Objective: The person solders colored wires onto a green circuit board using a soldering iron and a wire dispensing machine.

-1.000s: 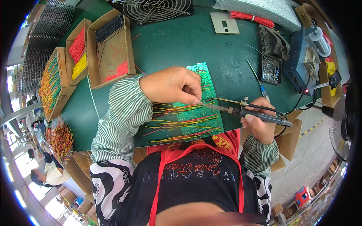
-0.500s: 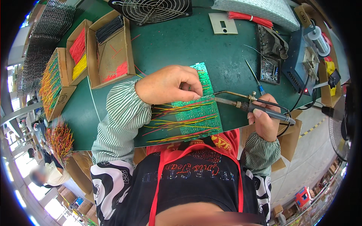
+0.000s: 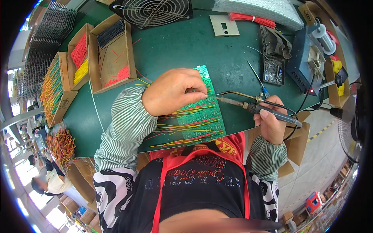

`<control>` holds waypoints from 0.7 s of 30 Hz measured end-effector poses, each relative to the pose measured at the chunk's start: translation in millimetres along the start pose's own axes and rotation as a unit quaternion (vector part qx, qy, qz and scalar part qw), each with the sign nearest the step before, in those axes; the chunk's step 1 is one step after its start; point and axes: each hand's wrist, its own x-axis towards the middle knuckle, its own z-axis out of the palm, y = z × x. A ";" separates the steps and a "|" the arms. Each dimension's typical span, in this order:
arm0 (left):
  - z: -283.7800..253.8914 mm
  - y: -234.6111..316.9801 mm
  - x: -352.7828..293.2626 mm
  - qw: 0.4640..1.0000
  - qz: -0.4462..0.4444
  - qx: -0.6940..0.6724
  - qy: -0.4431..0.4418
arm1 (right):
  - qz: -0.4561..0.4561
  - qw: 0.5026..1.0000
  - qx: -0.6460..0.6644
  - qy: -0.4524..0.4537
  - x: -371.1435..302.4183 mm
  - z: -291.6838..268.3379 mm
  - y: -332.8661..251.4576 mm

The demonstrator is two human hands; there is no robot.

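My left hand is over a green circuit board panel, its thumb and forefinger pinched together. What they hold is too small to make out. Red and yellow wires lie in rows across the panel, their ends reaching past its left edge. More wire ends show beyond my left wrist. In my right hand is a soldering iron with a thin metal feed tube along it, fingers wrapped round the dark handle. The iron's tip points left, close to my left fingertips, above the panel.
Cardboard trays of red, yellow and black wires stand at the left, beside a box of wired boards. A fan is at the back. A blue soldering unit, a metal tray and a screwdriver are at the right.
The view has shifted slightly. The iron's tip and feed tube sit a little closer to my left fingertips. My left hand stays pinched, and my right still grips the iron.
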 end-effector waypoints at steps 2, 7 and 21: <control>-0.6 0.8 0.3 0.999 0.020 0.030 0.003 | -0.002 1.000 -0.001 0.002 0.1 -1.7 -0.2; -1.1 5.6 1.3 0.998 0.034 0.057 0.019 | -0.009 1.000 0.028 0.008 1.3 -6.2 -0.4; 2.7 10.8 4.6 0.990 0.042 0.120 0.056 | -0.009 0.997 0.065 0.032 5.3 -23.8 -3.1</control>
